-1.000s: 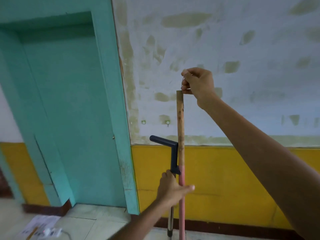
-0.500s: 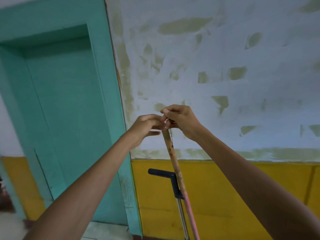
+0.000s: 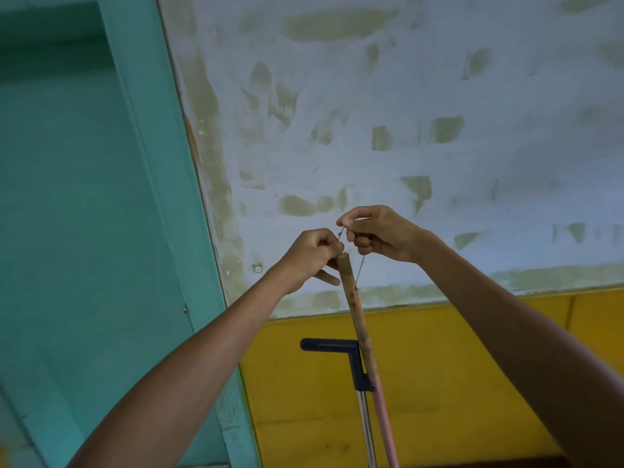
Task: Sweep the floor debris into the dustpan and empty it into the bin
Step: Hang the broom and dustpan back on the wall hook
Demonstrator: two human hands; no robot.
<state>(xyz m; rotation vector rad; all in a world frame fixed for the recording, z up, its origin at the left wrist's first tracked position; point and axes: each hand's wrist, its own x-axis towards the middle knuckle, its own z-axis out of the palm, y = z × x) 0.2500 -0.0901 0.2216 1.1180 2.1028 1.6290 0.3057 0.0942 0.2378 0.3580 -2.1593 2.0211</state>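
Head view, one entry.

Room: a wall (image 3: 388, 106), whitish-blue on top with many olive patches where paint has worn, fills twelve to three o'clock. Its lower band (image 3: 439, 366) is painted yellow and runs from six to four o'clock. A teal door frame (image 3: 189, 204) slants from twelve o'clock down to six; the teal door (image 3: 77, 184) sits recessed at nine o'clock. A small screw or wall fitting (image 3: 258, 268) shows just right of the frame, near centre. No floor surface is plainly visible.

Containers: the dustpan's pan itself is out of frame. Only its dark blue handle (image 3: 337, 349) with a metal shaft (image 3: 366, 423) shows, at six o'clock, standing against the yellow band.

Broom handle (image 3: 359, 319): a wooden stick, pink toward the bottom, leaning nearly upright from centre to six o'clock, just beside and crossing the dustpan's handle. Whether the two touch cannot be told.

Hanging loop (image 3: 360, 268): a thin string or wire rising from the stick's top end.

Left hand (image 3: 312, 256): at centre, fingers curled, pinching at the stick's top end where the loop begins.

Right hand (image 3: 380, 231): just right of and above the left one, thumb and forefinger pinching the loop's upper part, remaining fingers curled.
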